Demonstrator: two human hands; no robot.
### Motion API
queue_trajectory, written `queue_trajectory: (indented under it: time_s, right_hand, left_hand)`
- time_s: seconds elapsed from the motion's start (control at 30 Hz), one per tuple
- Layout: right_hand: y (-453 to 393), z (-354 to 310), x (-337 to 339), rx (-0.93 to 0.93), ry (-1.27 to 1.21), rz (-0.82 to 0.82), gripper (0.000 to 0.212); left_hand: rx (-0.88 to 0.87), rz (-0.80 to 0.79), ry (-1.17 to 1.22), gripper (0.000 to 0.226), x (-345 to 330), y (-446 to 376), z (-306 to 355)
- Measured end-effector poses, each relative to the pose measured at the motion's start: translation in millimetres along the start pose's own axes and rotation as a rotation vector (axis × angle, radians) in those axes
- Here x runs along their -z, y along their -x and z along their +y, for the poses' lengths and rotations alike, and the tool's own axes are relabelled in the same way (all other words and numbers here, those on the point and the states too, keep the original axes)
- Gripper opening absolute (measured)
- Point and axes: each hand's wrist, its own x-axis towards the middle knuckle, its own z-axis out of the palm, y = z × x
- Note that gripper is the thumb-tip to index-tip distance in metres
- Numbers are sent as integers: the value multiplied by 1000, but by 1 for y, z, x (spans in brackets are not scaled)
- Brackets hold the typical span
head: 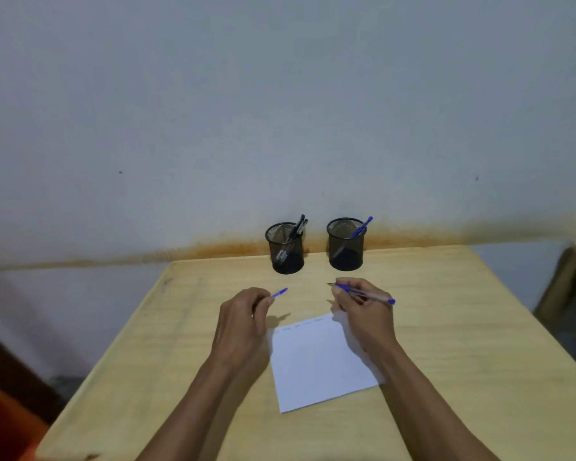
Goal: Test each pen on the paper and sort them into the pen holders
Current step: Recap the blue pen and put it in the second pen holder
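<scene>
A white sheet of paper (316, 361) lies on the wooden table, with faint scribbles along its far edge. My right hand (363, 314) grips a blue pen (373, 296) with its cap off, tip pointing left, above the paper's far right corner. My left hand (243, 321) is closed on the blue pen cap (280, 292), held left of the paper. Two black mesh pen holders stand at the table's far edge: the left holder (286, 251) contains black pens, the right holder (345, 246) contains a blue pen (361, 227).
The light wooden table (463, 327) stands against a grey wall with a rusty stain line. Another piece of wooden furniture (569, 284) is at the right edge. An orange object (0, 424) sits low at the left.
</scene>
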Motion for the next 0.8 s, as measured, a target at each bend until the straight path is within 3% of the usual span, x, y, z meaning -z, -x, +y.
queue_trajectory:
  time_s: [0.33,0.43,0.6,0.8]
  right_hand:
    - [82,-79,3,197,-46,-80,7]
    - [92,-83,4,227,22,-141,8]
    - [95,-80,3,247,88,-80,23]
    - [92,-71,5,220,129,-86,25]
  left_hand:
    - [22,12,270,16,23,42,32]
    - [-24,-8,292,16,25,49,40]
    - [-95,-37,290,13,27,53,48]
    - [-155,-56,254,13,28,52,52]
